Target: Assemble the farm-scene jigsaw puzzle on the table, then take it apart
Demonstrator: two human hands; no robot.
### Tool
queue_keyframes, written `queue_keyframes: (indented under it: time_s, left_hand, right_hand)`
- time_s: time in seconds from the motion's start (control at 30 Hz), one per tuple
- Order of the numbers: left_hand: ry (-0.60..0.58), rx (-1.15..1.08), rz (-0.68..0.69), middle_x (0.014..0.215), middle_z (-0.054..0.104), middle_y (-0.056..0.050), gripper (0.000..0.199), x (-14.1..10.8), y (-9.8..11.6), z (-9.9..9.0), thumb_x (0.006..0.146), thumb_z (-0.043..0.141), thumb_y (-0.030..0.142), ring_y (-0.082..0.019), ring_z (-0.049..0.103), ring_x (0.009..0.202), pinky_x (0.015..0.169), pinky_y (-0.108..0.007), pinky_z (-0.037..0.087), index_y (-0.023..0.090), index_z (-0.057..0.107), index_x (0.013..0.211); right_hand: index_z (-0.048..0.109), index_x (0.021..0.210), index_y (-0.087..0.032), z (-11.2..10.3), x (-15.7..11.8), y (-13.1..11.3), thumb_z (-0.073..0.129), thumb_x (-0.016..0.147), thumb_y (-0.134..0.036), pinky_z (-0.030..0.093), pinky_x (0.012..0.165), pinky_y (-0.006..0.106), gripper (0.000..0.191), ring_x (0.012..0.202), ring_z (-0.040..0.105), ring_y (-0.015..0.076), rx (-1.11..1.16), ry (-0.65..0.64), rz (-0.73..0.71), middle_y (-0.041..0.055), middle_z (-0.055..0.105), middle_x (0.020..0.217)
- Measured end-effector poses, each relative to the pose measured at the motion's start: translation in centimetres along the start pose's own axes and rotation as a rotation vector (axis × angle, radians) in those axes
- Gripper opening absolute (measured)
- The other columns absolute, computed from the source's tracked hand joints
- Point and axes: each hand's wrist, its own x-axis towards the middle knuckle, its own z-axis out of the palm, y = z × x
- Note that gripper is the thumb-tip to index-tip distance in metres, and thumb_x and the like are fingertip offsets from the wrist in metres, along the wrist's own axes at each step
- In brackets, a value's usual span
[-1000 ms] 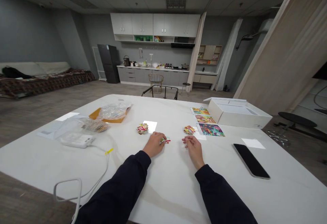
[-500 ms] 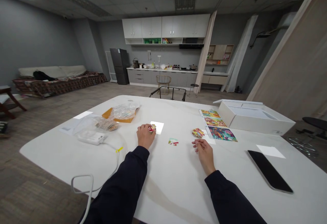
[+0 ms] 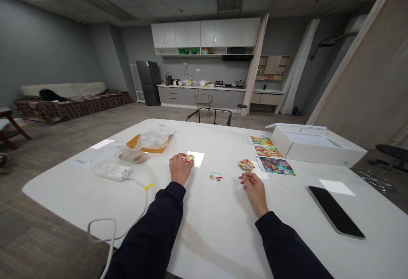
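On the white tabletop (image 3: 219, 224), left hand (image 3: 179, 169) with fingers closed on a small stack of printed puzzle pieces (image 3: 188, 159); right hand (image 3: 255, 191) released, just short of a second pile (image 3: 246, 165), loose pieces (image 3: 216, 177) between.

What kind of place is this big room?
It looks like a shared work-and-living room, maybe a studio: there's a kitchen counter under white wall cabinets, a sofa with a patterned throw, and a large white table.
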Motion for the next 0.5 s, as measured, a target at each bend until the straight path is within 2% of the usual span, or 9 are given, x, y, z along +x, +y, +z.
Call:
queue_keyframes:
  time_s: [0.2, 0.3, 0.4, 0.43, 0.5]
  left_hand:
    - [-0.027, -0.004, -0.059, 0.102, 0.062, -0.008, 0.03, 0.1, -0.5, 0.1, 0.078, 0.077, 0.027, -0.031, 0.057, 0.101, 0.093, -0.047, 0.045, 0.022, 0.058, 0.1]
    - [-0.009, -0.02, -0.079, 0.104, 0.062, -0.008, 0.033, 0.2, 0.1, -0.5, 0.075, 0.079, 0.024, -0.032, 0.055, 0.103, 0.092, -0.048, 0.046, 0.023, 0.059, 0.101]
    - [-0.028, -0.201, 0.039, 0.108, 0.062, -0.006, 0.038, -0.2, 2.4, -1.3, 0.075, 0.079, 0.018, -0.03, 0.056, 0.107, 0.096, -0.047, 0.047, 0.025, 0.058, 0.105]
    - [-0.077, -0.297, 0.109, 0.109, 0.062, -0.005, 0.04, -0.6, 3.5, -1.5, 0.076, 0.078, 0.017, -0.028, 0.057, 0.107, 0.097, -0.046, 0.048, 0.025, 0.057, 0.108]
    - [-0.25, -0.485, 0.251, 0.113, 0.062, -0.005, 0.046, -1.9, 5.8, -1.6, 0.077, 0.078, 0.015, -0.025, 0.059, 0.107, 0.095, -0.043, 0.05, 0.025, 0.055, 0.116]
  right_hand:
    - [0.066, 0.091, -0.019, 0.0, 0.0, 0.1, 0.071, 0.078, -0.055, 0.048, 0.057, 0.031, 0.039, 0.071, 0.065, 0.022, -0.004, -0.011, -0.007, 0.0121, 0.076, 0.088]
    - [0.066, 0.091, -0.019, 0.0, 0.0, 0.3, 0.071, 0.078, -0.056, 0.048, 0.057, 0.031, 0.04, 0.071, 0.065, 0.0221, -0.001, -0.011, -0.005, 0.0119, 0.076, 0.088]
    - [0.067, 0.092, -0.019, 0.0, 0.1, 0.3, 0.073, 0.078, -0.058, 0.048, 0.057, 0.031, 0.042, 0.071, 0.064, 0.0221, 0.01, -0.013, -0.012, 0.0115, 0.075, 0.087]
    - [0.068, 0.093, -0.019, 0.1, 0.1, 0.2, 0.073, 0.078, -0.059, 0.048, 0.056, 0.031, 0.043, 0.07, 0.064, 0.0216, 0.018, -0.027, -0.02, 0.0112, 0.075, 0.086]
    - [0.071, 0.096, -0.018, 0.4, 0.1, 0.0, 0.074, 0.078, -0.06, 0.046, 0.054, 0.03, 0.046, 0.066, 0.061, 0.0196, 0.047, -0.091, -0.031, 0.0099, 0.075, 0.085]
